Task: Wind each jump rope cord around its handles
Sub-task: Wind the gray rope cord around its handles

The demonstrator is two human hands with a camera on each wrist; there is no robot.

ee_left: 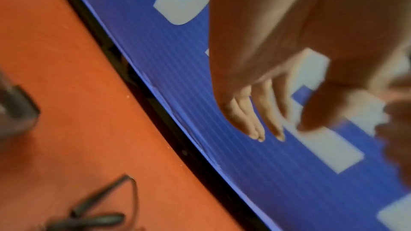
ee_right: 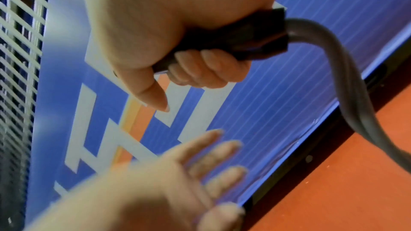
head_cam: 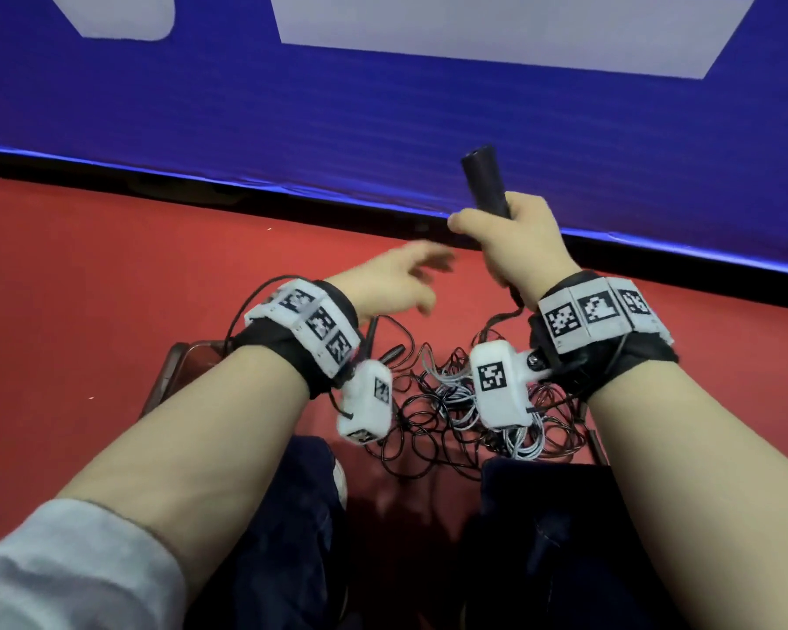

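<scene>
Ropes [head_cam: 451, 420] lying tangled on floor [head_cam: 87, 275] by knees. Left hand [head_cam: 396, 284] spreading empty, blurry, likely reaching in. Right hand [head_cam: 515, 247] gripping handle [head_cam: 483, 181] upright, cord [ee_right: 347, 83] hanging. Winding just starting; next, catching cord.

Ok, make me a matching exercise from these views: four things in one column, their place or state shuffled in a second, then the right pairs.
Things:
1. right hand
2. left hand
3. black handle
4. tangled cords

States:
A. lying in a heap on the red floor
B. fingers spread, holding nothing
C. sticking up out of a fist
D. curled round a handle

Pairs: 1-D, 2-B, 3-C, 4-A
</scene>
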